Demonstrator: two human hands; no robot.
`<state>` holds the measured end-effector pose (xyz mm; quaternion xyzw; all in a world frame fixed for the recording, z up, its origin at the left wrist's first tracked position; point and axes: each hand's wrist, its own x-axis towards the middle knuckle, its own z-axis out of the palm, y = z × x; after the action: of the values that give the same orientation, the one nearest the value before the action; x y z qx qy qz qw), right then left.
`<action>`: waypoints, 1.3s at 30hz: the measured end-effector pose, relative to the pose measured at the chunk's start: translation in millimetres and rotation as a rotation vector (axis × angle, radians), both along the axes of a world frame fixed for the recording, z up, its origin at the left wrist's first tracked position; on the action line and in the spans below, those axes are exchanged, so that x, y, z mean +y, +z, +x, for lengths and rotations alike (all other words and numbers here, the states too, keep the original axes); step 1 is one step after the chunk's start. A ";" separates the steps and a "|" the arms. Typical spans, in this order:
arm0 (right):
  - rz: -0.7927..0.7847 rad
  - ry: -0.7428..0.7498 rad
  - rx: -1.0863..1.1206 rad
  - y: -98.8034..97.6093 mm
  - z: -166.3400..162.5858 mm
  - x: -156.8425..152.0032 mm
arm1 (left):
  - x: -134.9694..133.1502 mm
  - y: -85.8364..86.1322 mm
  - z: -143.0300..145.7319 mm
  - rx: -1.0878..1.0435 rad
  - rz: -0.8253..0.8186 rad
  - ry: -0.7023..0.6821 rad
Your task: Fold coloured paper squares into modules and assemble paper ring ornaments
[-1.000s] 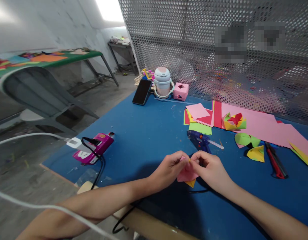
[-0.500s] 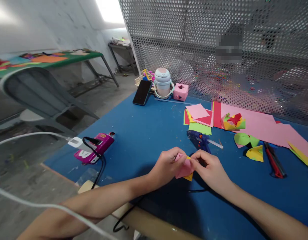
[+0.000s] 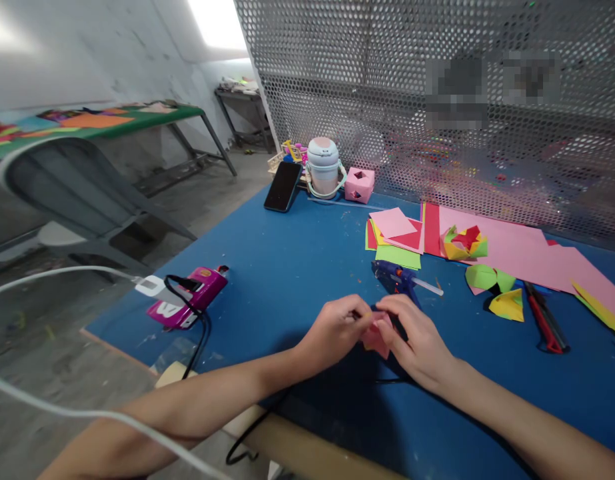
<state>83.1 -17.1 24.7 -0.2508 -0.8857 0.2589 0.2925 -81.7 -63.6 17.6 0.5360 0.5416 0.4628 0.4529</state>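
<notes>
Between my two hands is a small folded piece of pink paper (image 3: pixel 379 339), held over the near part of the blue table (image 3: pixel 267 267). My left hand (image 3: pixel 337 328) pinches its left side between thumb and fingers. From the right, my right hand (image 3: pixel 416 339) grips it with thumb and fingertips, which hide part of it. Just beyond my hands lies a blue glue gun (image 3: pixel 394 275) with a clear glue stick in its back end. A stack of coloured paper squares (image 3: pixel 397 233) lies behind the glue gun.
To the right are a folded paper flower (image 3: pixel 464 244), green paper pieces (image 3: pixel 488 277), a yellow folded piece (image 3: pixel 508 305) and a red-and-black cutter (image 3: pixel 546 320). A purple power strip (image 3: pixel 190 300) with cords sits left. At the back stand a phone (image 3: pixel 283 187), a bottle (image 3: pixel 323 170) and a pink box (image 3: pixel 360 185).
The folded paper has been turned, so its yellow part hardly shows now. My right hand has shifted its fingers further over the paper.
</notes>
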 end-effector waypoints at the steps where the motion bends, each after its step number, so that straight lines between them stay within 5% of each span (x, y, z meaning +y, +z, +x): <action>1: -0.051 -0.042 0.031 0.1 -0.2 -0.6 | 1.7 0.7 -1.0 -0.050 -0.041 0.072; 6: -0.219 -0.174 0.093 -5.9 -2.9 -1.6 | 5.5 2.0 -0.9 -0.314 -0.114 0.216; 14: -0.188 -0.193 0.096 -11.3 -5.7 3.8 | 1.6 -4.2 5.9 -0.301 -0.257 0.067; 18: -0.167 -0.153 0.094 -8.3 -6.9 2.0 | 1.7 -4.4 5.3 -0.374 -0.288 -0.115; 27: -0.310 -0.172 0.089 -6.1 -5.7 3.6 | 3.5 -10.5 1.2 0.063 -0.144 -0.124; 39: -0.490 0.003 0.079 4.5 -7.1 3.0 | 0.6 -9.3 -3.3 0.032 -0.064 -0.430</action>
<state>76.0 -14.0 29.2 -0.3026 -0.7846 0.4762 0.2570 -85.0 -63.0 8.3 0.6319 0.4363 0.3297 0.5492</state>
